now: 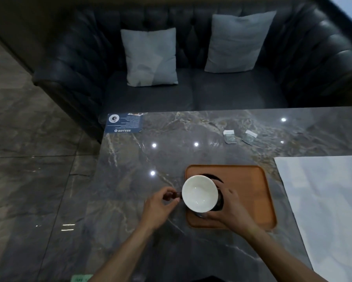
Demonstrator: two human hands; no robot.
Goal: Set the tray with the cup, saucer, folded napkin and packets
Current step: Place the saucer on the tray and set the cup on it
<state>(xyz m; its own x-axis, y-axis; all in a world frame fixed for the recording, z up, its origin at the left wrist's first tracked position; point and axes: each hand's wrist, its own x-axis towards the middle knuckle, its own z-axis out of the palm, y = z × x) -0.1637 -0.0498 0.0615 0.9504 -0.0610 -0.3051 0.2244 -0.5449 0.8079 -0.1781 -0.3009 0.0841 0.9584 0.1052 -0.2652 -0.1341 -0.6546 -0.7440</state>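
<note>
A brown tray (250, 192) lies on the marble table. A cup (199, 193), white inside and dark outside, hovers over the tray's left end, above a dark saucer (216, 179) that it mostly hides. My left hand (160, 206) pinches the cup's dark handle. My right hand (232, 208) cups the cup's right side and base. Two small packets (229, 136) (250, 136) lie on the table beyond the tray. A large white napkin (325, 202) is spread flat on the table to the right of the tray.
A blue printed card (124, 123) lies at the table's far left corner. A dark sofa (191, 90) with two grey cushions stands behind the table. Glossy floor tiles (28, 159) lie to the left. A green object (79, 278) shows at the bottom edge.
</note>
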